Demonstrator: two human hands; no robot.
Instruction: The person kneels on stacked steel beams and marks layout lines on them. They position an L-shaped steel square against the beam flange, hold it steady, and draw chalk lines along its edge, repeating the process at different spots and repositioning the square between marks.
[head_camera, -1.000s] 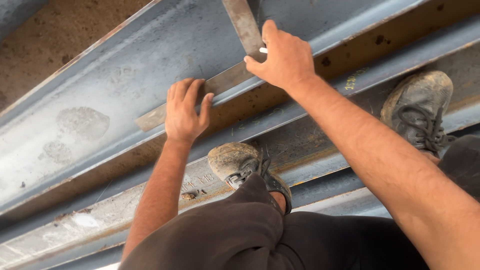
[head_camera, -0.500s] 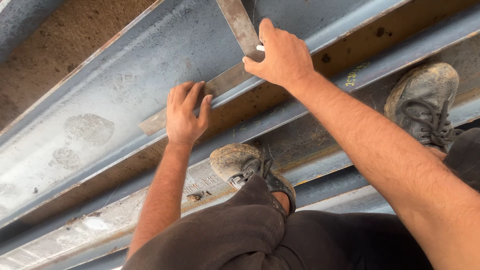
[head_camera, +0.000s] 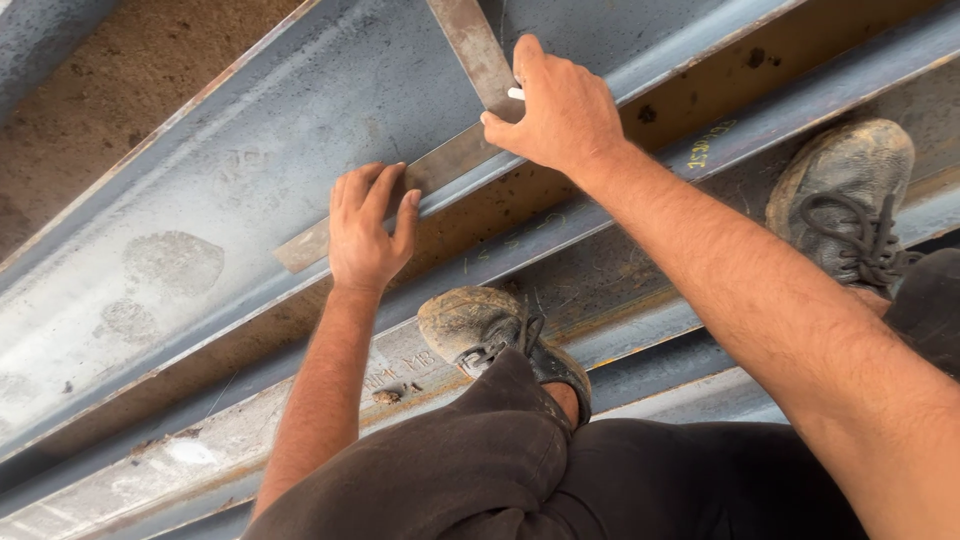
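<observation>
Where the steel square (head_camera: 440, 165) lies flat on the grey beam flange (head_camera: 250, 130), its long arm along the flange edge and its other arm running up across it, it looks thin, rigid, smooth and probably prone to sliding. Left hand (head_camera: 368, 228) presses the long arm, fingers nearly straight, close together. Right hand (head_camera: 560, 110) sits at the corner, fingers curled, pinching a small white marker (head_camera: 515, 93), likely chalk.
</observation>
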